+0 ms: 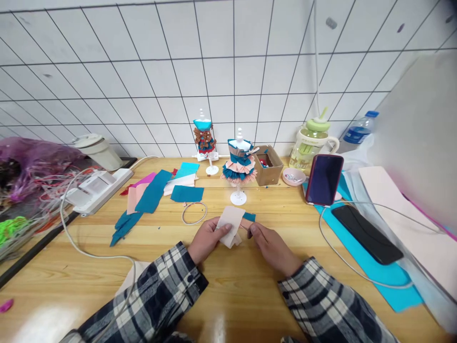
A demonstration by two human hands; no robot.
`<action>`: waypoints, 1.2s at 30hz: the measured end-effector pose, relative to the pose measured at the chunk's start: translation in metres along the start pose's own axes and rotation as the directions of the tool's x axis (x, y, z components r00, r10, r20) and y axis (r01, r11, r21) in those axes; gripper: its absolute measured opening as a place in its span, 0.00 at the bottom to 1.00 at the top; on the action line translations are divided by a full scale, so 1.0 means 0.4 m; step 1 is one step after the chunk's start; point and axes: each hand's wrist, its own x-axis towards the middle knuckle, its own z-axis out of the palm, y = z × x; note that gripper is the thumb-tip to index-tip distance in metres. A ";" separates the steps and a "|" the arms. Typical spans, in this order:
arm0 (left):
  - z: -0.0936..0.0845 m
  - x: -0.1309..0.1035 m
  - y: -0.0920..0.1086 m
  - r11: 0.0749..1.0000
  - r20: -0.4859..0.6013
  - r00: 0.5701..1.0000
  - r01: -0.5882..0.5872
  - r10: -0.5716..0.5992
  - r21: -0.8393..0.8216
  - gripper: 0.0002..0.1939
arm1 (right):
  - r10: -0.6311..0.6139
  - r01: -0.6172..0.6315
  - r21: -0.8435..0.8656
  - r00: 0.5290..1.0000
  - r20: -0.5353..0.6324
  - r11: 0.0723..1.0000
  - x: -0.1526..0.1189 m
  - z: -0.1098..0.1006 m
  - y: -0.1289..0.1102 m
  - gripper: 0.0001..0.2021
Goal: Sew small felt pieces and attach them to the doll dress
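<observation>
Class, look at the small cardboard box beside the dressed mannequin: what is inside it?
The cardboard box is open on top; red and blue bits show inside. Its near wall hides whatever lies lower down, so the rest cannot be seen.

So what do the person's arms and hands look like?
Both arms wear long plaid shirt sleeves, checked in dark navy, grey and white. The left sleeve has a buttoned cuff at the wrist. The right sleeve has the same check. The left hand and right hand are bare: no gloves, rings or watch show.
</observation>
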 end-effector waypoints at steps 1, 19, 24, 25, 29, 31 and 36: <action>0.003 -0.001 0.001 1.000 -0.006 1.000 0.000 0.000 0.009 0.16 | 0.008 -0.008 -0.066 1.000 0.002 0.998 -0.001 0.001 -0.001 0.21; 0.009 -0.005 -0.007 0.999 -0.019 1.000 -0.018 0.019 0.036 0.16 | 0.005 -0.004 -0.281 1.000 0.002 0.960 -0.004 0.004 -0.011 0.16; 0.020 -0.011 0.003 0.997 -0.011 1.000 -0.008 0.008 0.080 0.17 | -0.010 0.015 -0.337 1.000 0.019 0.941 -0.008 0.009 -0.015 0.16; 0.022 -0.012 0.005 0.996 -0.016 1.000 -0.006 0.007 0.084 0.17 | -0.008 0.014 -0.336 1.000 0.018 0.942 -0.008 0.010 -0.015 0.16; 0.024 -0.015 0.008 0.995 -0.019 1.000 -0.003 0.005 0.096 0.18 | -0.004 0.006 -0.315 1.000 0.007 0.949 -0.006 0.013 -0.012 0.17; 0.022 -0.017 0.007 0.995 -0.009 1.000 -0.015 0.016 0.103 0.18 | -0.003 0.005 -0.301 1.000 0.008 0.954 -0.005 0.016 -0.009 0.18; 0.012 -0.015 0.001 0.995 -0.059 0.997 -0.044 0.049 0.085 0.18 | -0.011 0.008 -0.264 1.000 -0.010 0.964 0.003 0.026 -0.001 0.20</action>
